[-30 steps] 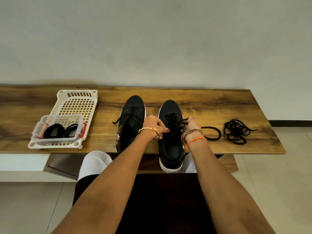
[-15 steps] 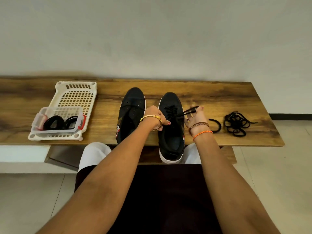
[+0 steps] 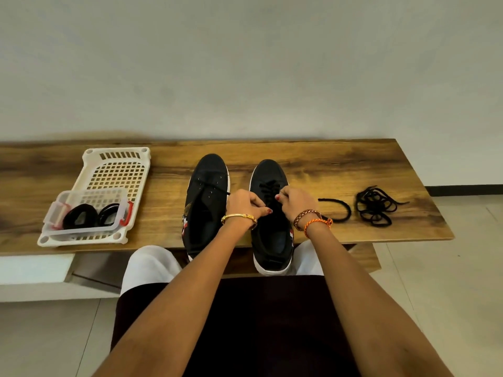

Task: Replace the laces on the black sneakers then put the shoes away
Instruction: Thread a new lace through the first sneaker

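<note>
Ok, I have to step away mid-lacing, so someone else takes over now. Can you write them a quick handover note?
Left hand and right hand: both curled over the right shoe, each grip seemingly pinching its lace.
Left shoe stands beside it on the bench, barely laced, eyelets mostly bare.
Loose laces lie tangled to the right, one strand nearer the hands.
Tub of coiled laces sits in the white tray, left.
Done: right shoe partly laced.
Left: finish it, lace the left shoe, put both away.

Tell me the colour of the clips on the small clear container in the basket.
Red, on the clips of the clear container; the head view shows it.
</note>
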